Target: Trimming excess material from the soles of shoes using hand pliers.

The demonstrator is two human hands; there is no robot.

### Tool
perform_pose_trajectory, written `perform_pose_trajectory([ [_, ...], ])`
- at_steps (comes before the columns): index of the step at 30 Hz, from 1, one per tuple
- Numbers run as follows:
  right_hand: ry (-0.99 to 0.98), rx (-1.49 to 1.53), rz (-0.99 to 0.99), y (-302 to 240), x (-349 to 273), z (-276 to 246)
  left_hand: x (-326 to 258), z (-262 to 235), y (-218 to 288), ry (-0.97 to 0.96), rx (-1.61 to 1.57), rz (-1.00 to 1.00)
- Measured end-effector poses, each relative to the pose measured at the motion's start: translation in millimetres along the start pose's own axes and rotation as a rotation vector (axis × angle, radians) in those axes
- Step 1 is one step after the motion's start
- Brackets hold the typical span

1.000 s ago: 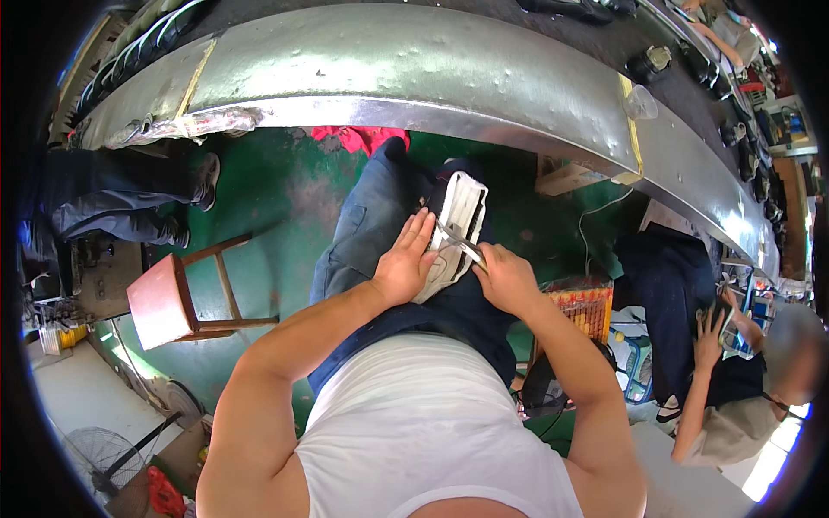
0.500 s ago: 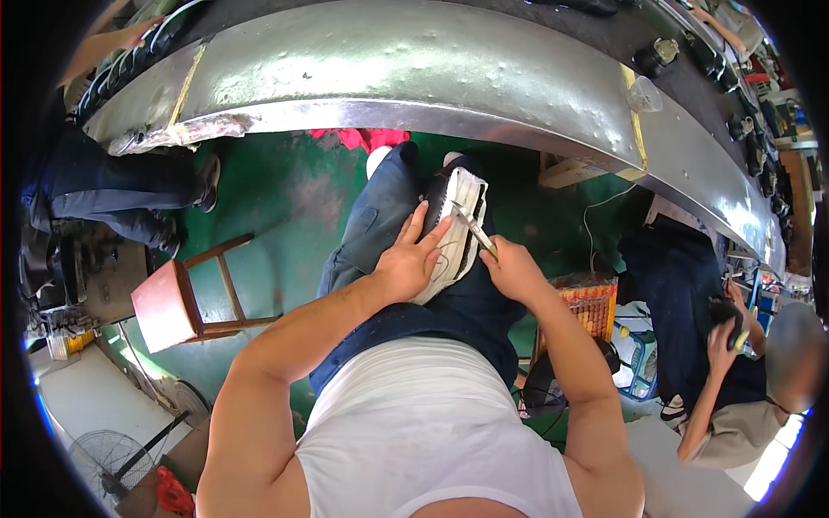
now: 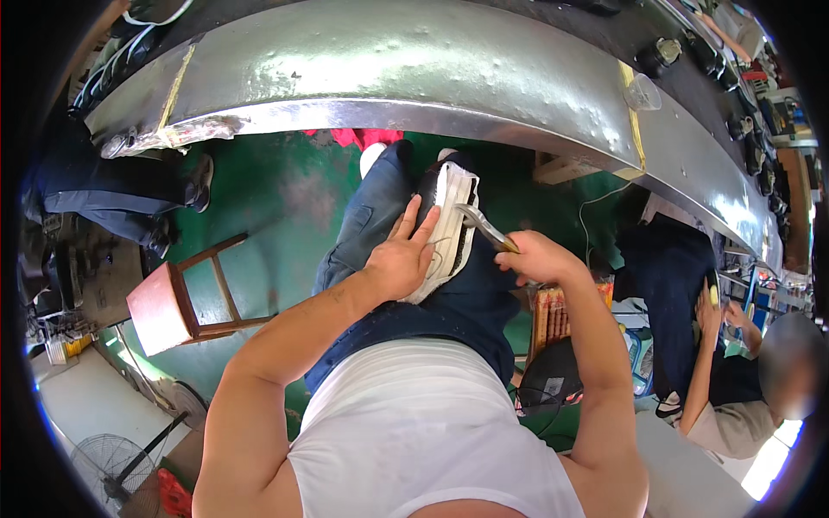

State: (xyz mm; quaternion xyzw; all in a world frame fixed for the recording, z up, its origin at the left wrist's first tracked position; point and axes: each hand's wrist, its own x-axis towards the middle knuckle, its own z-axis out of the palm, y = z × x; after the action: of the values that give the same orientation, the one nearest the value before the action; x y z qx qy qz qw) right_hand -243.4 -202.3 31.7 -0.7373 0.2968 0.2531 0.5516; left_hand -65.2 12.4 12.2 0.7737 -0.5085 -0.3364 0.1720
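Note:
Across my lap rests a white shoe [image 3: 450, 226], its underside turned up and a dark strip showing along it. My left hand [image 3: 401, 263] lies on the shoe's left side, fingers stretched out and apart. In my right hand [image 3: 540, 257] is a pair of curved metal pincers [image 3: 488, 227], closed in the fingers by its yellowish handle. The pincers' head is at the shoe's right edge; whether it grips the material cannot be made out.
A long metal bench [image 3: 389, 65] runs in front of me. A wooden stool [image 3: 161, 308] lies tipped at the left, with a fan [image 3: 108, 462] behind it. At the right are a red-and-yellow crate [image 3: 551, 321] and a seated co-worker [image 3: 730, 406]. Another person's legs [image 3: 121, 198] are at far left.
My right hand has drawn back slightly to the right, and the pincers tilt more sideways. My left hand stays on the shoe. The co-worker's hands at right have shifted.

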Motion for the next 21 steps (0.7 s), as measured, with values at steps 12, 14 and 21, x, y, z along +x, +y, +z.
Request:
perform_pose_trajectory([
  [12,0.421,-0.509,-0.337,-31.2,24.4,40.0,-10.7,-22.2,27.1,-0.144,0.201,-0.062],
  [14,0.355,-0.510,-0.219,-27.1,19.6,43.3,-16.2,-24.2,28.5,-0.211,0.274,-0.063],
  [21,0.251,-0.514,-0.228,-24.0,-8.5,71.2,-54.9,32.2,-23.1,0.139,-0.607,-0.272],
])
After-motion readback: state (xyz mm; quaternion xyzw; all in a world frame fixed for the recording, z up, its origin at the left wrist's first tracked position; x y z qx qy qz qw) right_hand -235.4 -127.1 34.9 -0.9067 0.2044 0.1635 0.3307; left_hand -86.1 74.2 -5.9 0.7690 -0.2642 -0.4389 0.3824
